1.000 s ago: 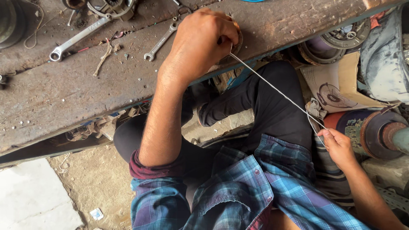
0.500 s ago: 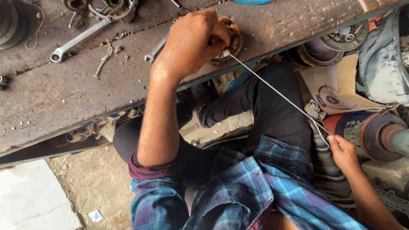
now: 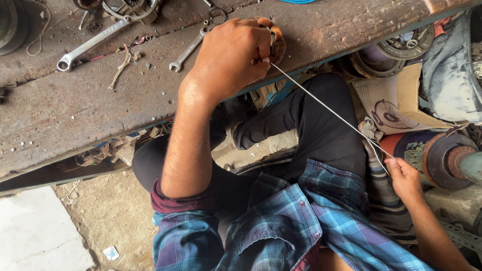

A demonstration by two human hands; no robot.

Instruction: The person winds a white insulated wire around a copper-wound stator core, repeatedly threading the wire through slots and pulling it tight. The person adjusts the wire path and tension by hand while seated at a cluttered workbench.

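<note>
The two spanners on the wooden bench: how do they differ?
The long spanner lies far from the left hand; the short spanner runs right up to it. The long one shows a ring end, the short one an open jaw. Both are bare steel, lying flat.

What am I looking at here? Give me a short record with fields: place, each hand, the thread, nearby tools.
Place: worn wooden bench, person seated behind it
Left hand: on the bench, pressing a small coppery round part
Right hand: low beside the knee, pulling the thread's end
Thread: pale, taut, straight from the round part to the right hand
Nearby tools: large spanner, small spanner, both lying on the bench
</note>
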